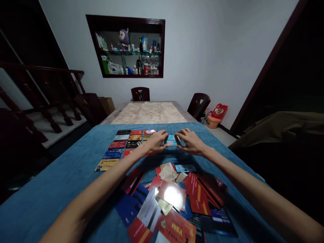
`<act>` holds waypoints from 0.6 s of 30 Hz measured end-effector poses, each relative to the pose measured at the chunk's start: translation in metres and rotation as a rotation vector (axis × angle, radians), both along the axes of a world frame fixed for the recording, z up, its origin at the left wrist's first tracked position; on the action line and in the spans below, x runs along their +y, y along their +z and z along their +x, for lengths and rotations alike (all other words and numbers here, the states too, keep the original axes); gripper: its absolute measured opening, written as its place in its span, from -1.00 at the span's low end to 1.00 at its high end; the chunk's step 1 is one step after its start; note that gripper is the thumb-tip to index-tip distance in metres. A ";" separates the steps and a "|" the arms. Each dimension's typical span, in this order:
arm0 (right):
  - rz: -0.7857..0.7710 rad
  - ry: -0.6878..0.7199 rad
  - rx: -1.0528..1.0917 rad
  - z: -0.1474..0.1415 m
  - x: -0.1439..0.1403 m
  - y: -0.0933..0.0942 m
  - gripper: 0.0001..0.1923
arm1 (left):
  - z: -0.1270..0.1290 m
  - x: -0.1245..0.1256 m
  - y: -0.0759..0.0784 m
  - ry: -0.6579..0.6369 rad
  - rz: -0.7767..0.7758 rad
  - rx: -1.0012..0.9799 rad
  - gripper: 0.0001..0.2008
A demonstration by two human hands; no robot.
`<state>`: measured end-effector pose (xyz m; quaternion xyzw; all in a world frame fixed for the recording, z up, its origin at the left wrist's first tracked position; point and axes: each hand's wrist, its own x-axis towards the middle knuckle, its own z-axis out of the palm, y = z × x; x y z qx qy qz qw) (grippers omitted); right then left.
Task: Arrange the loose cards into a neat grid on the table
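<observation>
I see a light-blue card [171, 140] lying flat on the blue cloth [63, 175] that covers the counter, far from me, at the right end of neat rows of cards [124, 143]. My left hand [157, 141] rests at its left edge and my right hand [189, 141] at its right edge, the fingers of both spread and laid flat on or around the card, not clamped on it. Nearer me sits a loose heap of cards [174, 199], mostly red and blue. Beyond the cloth the bare patterned tabletop [149, 113] shows, with two dark chairs [140, 93] behind.
</observation>
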<state>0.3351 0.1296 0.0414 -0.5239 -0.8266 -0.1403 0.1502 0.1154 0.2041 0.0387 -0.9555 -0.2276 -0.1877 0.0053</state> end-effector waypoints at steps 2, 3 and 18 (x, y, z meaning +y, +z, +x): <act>-0.002 0.008 0.020 0.004 0.019 0.000 -0.61 | 0.003 0.017 0.000 0.012 -0.040 -0.008 -0.71; -0.014 0.008 0.032 0.005 0.030 -0.001 -0.62 | 0.004 0.026 0.001 0.019 -0.065 -0.013 -0.71; -0.248 0.020 0.091 0.008 0.149 -0.035 -0.76 | 0.023 0.131 -0.029 0.203 -0.196 0.082 -0.74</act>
